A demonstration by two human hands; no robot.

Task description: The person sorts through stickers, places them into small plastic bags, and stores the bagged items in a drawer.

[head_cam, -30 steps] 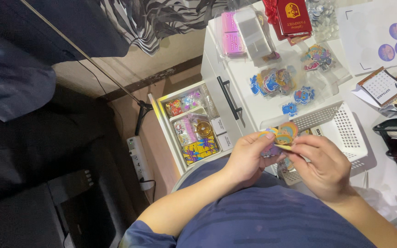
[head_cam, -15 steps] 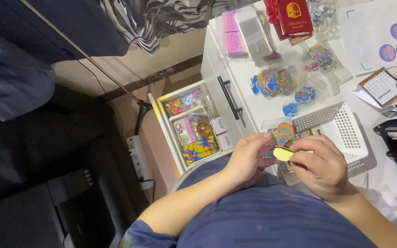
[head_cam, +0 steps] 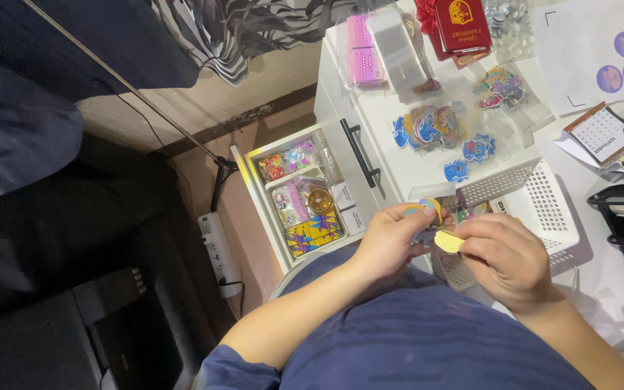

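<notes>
While both hands meet at the desk (head_cam: 406,155) front edge, left hand (head_cam: 388,242) pinches a colourful sticker (head_cam: 427,208), right hand (head_cam: 507,260) clenched on a yellow piece (head_cam: 448,241), touching. White basket (head_cam: 543,198) sits just behind, overhanging the edge. Open drawer (head_cam: 301,198) juts left; floor room beyond it.
</notes>
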